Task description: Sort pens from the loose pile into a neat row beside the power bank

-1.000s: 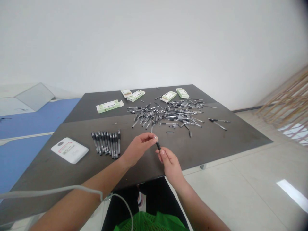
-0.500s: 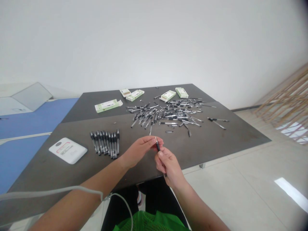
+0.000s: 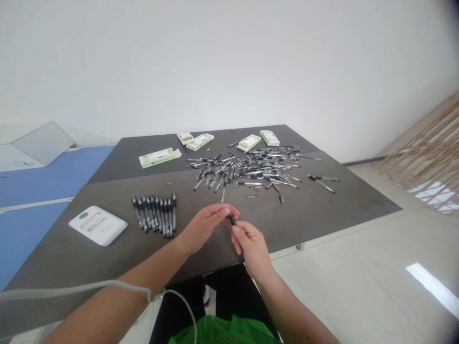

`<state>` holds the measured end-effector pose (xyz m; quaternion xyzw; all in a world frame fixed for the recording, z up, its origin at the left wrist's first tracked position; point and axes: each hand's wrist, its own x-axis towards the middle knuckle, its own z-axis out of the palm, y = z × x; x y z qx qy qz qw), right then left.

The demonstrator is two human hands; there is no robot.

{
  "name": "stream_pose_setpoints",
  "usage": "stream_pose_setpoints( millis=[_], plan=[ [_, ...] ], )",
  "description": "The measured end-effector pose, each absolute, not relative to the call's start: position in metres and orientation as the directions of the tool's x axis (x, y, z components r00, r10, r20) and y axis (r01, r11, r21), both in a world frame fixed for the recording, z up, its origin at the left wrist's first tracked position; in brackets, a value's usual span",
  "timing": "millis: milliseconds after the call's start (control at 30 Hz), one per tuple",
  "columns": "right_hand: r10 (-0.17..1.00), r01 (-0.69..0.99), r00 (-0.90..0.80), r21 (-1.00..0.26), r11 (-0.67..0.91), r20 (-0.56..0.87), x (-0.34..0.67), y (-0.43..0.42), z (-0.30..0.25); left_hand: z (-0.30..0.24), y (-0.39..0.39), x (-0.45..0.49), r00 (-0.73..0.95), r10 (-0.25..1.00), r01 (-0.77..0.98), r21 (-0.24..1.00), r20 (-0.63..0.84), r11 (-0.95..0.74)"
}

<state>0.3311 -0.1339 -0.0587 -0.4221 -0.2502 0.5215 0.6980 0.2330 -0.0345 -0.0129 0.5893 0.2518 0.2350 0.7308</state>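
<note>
1. Both hands are working together on one black pen [image 3: 232,219], held up just above the near edge of the dark grey table [image 3: 304,215], well clear of the tabletop. This handling of the single pen is the work in hand.
2. The left hand [image 3: 202,228] is closed to a pinch, with thumb and forefinger meeting at the pen's far end, where a thin silver tip shows. How much of the pen it grips is too small to tell.
3. The right hand [image 3: 252,251] is partly closed, its fingertips gripping the black barrel from the near side. The two hands are just beside each other, with the pen between them.
4. To the left of the hands, a neat row of assembled-looking pens [image 3: 154,214] lies side by side, and a white flat-topped digital scale [image 3: 98,225] sits further left.
5. Far of the hands, a loose heap of pens and pen parts [image 3: 244,172] is spread across the table. Two separate pens [image 3: 321,183] lie to its right.
6. Along the far side lie several white-and-green cardboard pen boxes [image 3: 159,157], some open.
7. A blue desk [image 3: 46,177] stands off to the left, a pale tiled floor [image 3: 358,277] spreads right, and a grey cable [image 3: 71,289] crosses the left forearm.
</note>
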Motion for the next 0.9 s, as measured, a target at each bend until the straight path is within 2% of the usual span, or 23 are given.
stream_pose_setpoints(
  millis=[100, 133, 200, 300, 367, 467, 533, 600, 733, 900],
  plan=[
    [0.990, -0.706, 0.036, -0.705, -0.069, -0.133, 0.333, -0.137, -0.057, -0.012, -0.035, 0.233, 0.807, 0.579, -0.074, 0.953, -0.115, 0.293],
    [0.991, -0.733, -0.001, -0.674, -0.093, -0.135, 0.333, -0.137, -0.057, -0.012, -0.035, 0.233, 0.808, 0.576, -0.071, 0.951, -0.122, 0.301],
    [0.986, -0.693, 0.100, -0.721, -0.026, -0.132, 0.331, -0.136, -0.056, -0.015, -0.034, 0.234, 0.778, 0.617, -0.056, 0.963, -0.123, 0.263],
    [0.940, -0.516, 0.327, -0.852, 0.089, -0.100, 0.329, -0.134, -0.059, -0.019, -0.034, 0.235, 0.735, 0.669, -0.050, 0.977, -0.105, 0.208],
    [0.953, -0.555, 0.280, -0.829, 0.062, -0.116, 0.329, -0.134, -0.060, -0.020, -0.036, 0.236, 0.759, 0.640, -0.057, 0.969, -0.115, 0.242],
    [0.986, -0.744, 0.085, -0.668, -0.031, -0.141, 0.333, -0.136, -0.060, -0.019, -0.036, 0.242, 0.816, 0.562, -0.050, 0.950, -0.139, 0.308],
    [0.985, -0.774, 0.084, -0.632, -0.030, -0.150, 0.340, -0.138, -0.059, -0.019, -0.029, 0.253, 0.837, 0.531, -0.029, 0.958, -0.133, 0.285],
    [0.963, -0.726, 0.210, -0.687, 0.038, -0.169, 0.349, -0.139, -0.061, -0.022, -0.015, 0.269, 0.836, 0.539, 0.009, 0.985, -0.101, 0.171],
    [0.874, -0.551, 0.445, -0.829, 0.097, -0.194, 0.372, -0.142, -0.069, -0.040, 0.021, 0.309, 0.735, 0.675, 0.130, 0.962, 0.069, -0.240],
    [0.829, -0.376, 0.540, -0.923, 0.083, -0.145, 0.394, -0.151, -0.074, -0.071, 0.041, 0.343, 0.823, 0.540, 0.192, 0.807, 0.178, -0.559]
  ],
)
